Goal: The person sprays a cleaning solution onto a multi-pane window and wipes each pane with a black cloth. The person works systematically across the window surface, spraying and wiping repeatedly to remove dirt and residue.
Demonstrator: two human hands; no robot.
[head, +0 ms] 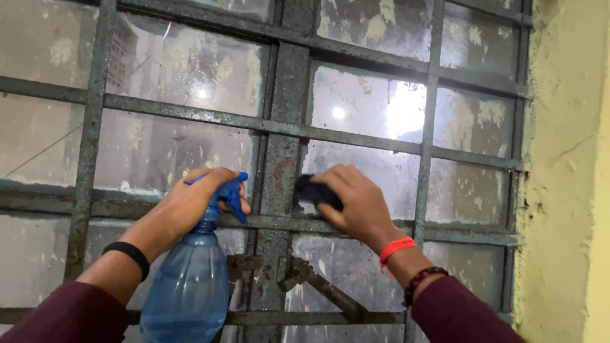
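My right hand (359,206) is clenched over a small dark cloth pad (312,190), pressing it flat to the grimy glass pane (394,171) just right of the rusty grey metal window bar (279,178); most of the pad is hidden under my fingers, so I cannot tell its full shape. Left of that upright bar, my left hand (194,203) grips the neck of a translucent blue plastic spray bottle (187,286), a finger by its blue trigger, nozzle (236,190) pointing right toward the pad. The bottle stands upright, its base cut off below. My right hand is nearer the smeared glass.
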